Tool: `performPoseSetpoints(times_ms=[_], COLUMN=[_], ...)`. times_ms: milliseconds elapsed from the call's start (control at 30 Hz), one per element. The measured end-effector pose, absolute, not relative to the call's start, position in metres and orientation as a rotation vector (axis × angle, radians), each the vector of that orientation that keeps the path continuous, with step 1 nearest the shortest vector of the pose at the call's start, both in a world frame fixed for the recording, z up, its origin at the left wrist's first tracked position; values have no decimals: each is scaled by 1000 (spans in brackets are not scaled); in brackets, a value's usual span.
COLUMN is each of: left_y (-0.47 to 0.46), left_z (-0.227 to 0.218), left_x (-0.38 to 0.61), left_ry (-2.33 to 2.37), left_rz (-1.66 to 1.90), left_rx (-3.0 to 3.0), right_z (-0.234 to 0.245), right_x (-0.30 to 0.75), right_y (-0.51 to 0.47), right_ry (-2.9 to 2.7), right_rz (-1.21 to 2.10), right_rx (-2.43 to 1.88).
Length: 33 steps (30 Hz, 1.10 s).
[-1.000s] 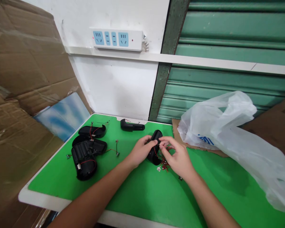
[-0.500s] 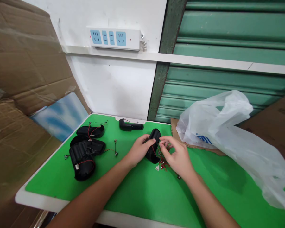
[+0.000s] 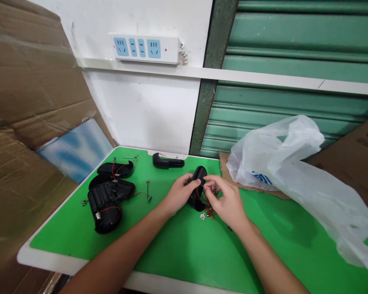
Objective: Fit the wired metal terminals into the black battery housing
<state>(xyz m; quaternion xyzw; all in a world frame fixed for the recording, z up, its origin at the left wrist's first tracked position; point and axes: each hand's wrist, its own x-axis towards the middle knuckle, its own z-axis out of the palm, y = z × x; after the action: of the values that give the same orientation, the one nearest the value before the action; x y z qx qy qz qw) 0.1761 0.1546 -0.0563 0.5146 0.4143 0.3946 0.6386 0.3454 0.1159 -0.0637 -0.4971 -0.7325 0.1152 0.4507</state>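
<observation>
My left hand [image 3: 178, 195] grips a black plastic shell [image 3: 198, 188] at the middle of the green table top [image 3: 178, 245]. Thin red wires run from the shell. My right hand [image 3: 227, 202] pinches those red wires [image 3: 209, 210] right beside the shell, with its fingertips at the shell's inner face. A small white connector [image 3: 203, 216] lies on the mat just below the shell.
Several black shells with red wires [image 3: 108, 196] lie at the left of the mat, and one more black piece [image 3: 167, 161] lies at the back edge. A white plastic bag [image 3: 297, 171] on cardboard fills the right. Cardboard sheets [image 3: 27, 106] lean at the left. A power strip [image 3: 145, 48] hangs on the wall.
My right hand's fingers have closed in on the wires at the shell. The view has shifted slightly; the shell stays in my left hand.
</observation>
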Motion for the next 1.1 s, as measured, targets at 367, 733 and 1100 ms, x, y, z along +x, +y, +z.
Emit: performPoseSetpoints(times_ms=[367,733,1100], left_y=[154,154,153], left_z=[-55,-54,-55], left_x=[176,175,176], left_ry=[957,954,949], left_rz=[895,896,894], left_rx=[1191,1202,1148], right_z=[-64,-62,-65], right_x=[345,342,344], right_y=[115,113,115], right_ry=[-1834,-1794,-1816], right_rz=[258,264,273], right_rx=[-1229,-1222,-1212])
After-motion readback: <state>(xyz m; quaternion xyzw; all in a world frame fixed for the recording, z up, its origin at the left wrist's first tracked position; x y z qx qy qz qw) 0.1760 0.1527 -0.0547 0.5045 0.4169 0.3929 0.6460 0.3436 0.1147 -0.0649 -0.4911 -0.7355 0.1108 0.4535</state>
